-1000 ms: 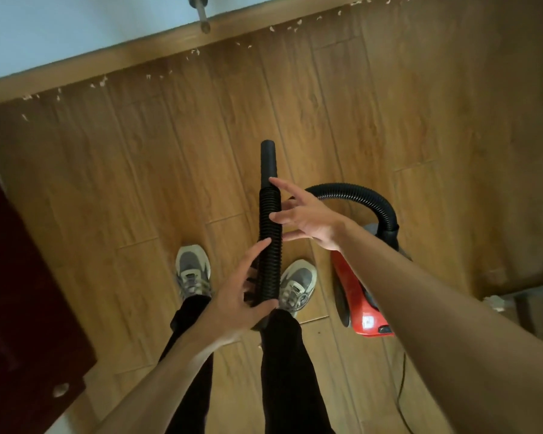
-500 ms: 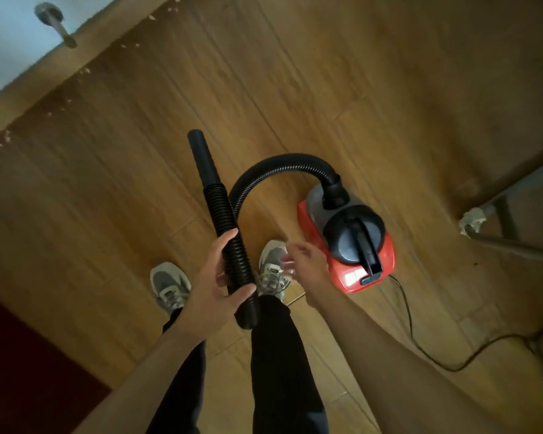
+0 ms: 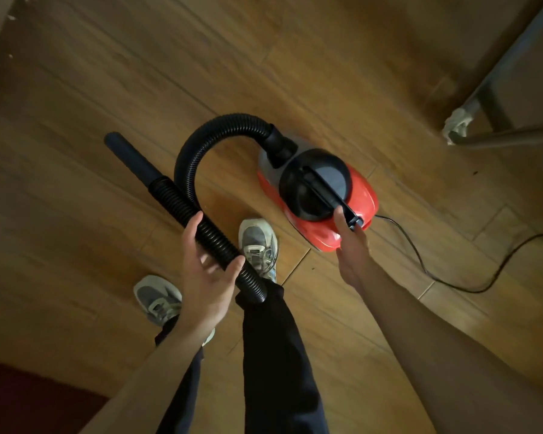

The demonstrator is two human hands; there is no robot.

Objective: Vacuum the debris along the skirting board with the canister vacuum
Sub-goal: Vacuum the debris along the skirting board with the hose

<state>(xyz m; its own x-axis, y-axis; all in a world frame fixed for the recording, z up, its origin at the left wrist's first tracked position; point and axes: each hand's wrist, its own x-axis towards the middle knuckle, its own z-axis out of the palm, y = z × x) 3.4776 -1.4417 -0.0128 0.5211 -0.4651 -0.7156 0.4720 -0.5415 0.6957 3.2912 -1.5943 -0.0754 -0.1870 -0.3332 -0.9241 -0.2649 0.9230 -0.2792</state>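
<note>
My left hand (image 3: 207,270) has fingers (image 3: 192,225) and thumb wrapped round the hose (image 3: 201,228), with the nozzle (image 3: 129,158) pointing away beyond them. My right hand (image 3: 353,249) is at the vacuum (image 3: 362,195), thumb on the near end of the handle (image 3: 323,189). I cannot tell whether its other fingers grip or press. I judge I'm switching on or lifting, so I should keep the hose slack and mind the cord (image 3: 452,277) right of my wrist. The debris (image 3: 11,17) lies far beyond the nozzle.
</note>
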